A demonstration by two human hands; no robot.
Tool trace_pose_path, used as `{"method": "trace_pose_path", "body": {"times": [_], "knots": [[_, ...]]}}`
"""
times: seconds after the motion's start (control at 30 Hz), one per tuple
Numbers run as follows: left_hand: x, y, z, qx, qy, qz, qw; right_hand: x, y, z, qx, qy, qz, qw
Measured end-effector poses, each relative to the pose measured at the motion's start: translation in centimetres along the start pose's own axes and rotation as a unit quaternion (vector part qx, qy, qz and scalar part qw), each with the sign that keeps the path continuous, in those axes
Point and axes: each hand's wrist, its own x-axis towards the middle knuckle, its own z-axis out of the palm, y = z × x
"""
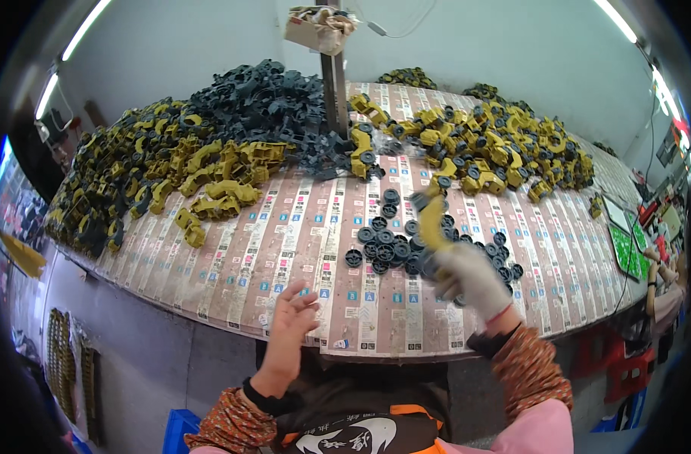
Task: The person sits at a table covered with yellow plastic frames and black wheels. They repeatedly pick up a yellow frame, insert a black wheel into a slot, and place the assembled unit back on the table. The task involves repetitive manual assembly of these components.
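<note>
My right hand point(474, 280), in a pale work glove, grips the near end of a yellow toy vehicle body point(432, 221) with dark wheels on it. It holds the body tilted above a loose spread of black toy wheels point(381, 248), and motion blurs it a little. Several of the wheels are hidden behind the glove and the body. Near the table's front edge, my bare left hand point(292, 329) is raised with its fingers apart and slightly bent, holding nothing.
Yellow bodies with dark parts heap up at the left point(156, 151). Dark grey plastic parts point(262, 98) pile behind, beside a metal post point(333, 91). More wheeled yellow vehicles point(496, 147) lie at the back right. Another person's arm point(653, 284) shows at the far right, near green pieces point(625, 246).
</note>
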Motion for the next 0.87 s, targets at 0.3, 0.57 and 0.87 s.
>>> {"method": "trace_pose_path", "body": {"times": [0.3, 0.57, 0.87], "knots": [[1.3, 2.1, -10.8, 0.045, 0.154, -0.037, 0.986, 12.8, -10.6, -20.7, 0.117, 0.218, -0.289, 0.925], [13.1, 4.4, -22.9, 0.375, 0.246, 0.182, 0.875, 2.6, -1.0, 3.1, -0.126, 0.019, -0.142, 0.982], [27.3, 9.0, -24.5, 0.757, 0.202, 0.160, 0.601, -4.0, 6.8, 7.6, -0.443, -0.112, -0.213, 0.864]]}}
